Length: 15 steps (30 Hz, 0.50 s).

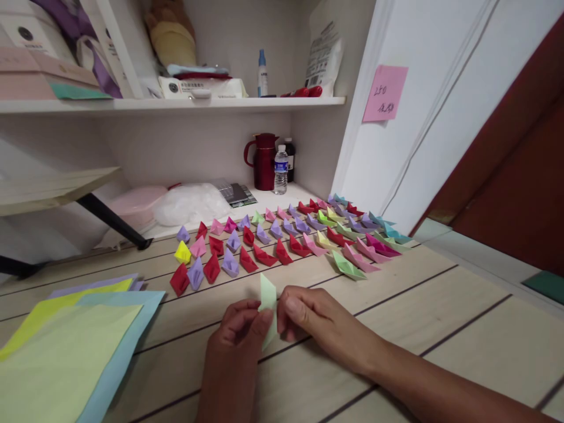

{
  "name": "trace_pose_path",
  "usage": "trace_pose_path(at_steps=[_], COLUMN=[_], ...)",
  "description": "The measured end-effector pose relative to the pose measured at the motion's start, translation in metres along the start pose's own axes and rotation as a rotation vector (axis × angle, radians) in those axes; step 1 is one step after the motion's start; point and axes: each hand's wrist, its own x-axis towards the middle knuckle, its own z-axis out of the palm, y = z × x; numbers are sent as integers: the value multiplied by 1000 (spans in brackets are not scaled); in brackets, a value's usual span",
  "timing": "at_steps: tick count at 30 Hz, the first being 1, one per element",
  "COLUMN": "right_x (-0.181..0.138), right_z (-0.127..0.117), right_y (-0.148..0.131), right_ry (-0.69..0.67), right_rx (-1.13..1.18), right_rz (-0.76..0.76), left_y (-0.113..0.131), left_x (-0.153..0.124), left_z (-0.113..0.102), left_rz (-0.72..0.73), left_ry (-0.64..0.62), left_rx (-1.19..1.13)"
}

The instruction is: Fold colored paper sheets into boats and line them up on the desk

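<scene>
wood planks point(396, 329), green paper point(268, 295) between fingers point(294, 307)

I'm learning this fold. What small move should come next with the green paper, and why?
Probably press the crease down: left hand and right hand pinch the green paper upright, half-folded, unlike the boats beyond.

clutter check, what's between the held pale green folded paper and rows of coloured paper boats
Just bare pale wooden floor between paper and boats, head view.
</scene>
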Motion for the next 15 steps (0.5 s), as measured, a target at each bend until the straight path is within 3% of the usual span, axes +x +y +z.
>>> trace_pose_path(at_steps=[7, 15], right_x=[-1, -3], right_z=[5, 7], right_y=[5, 7], right_ry=[1, -70], right_rx=[-164, 91], right_rz=[70, 66], left_y=[-2, 2], left_x=[0, 0], left_z=[-2, -1], left_rz=[-11, -49], left_ry=[-170, -304], left_rx=[-21, -111])
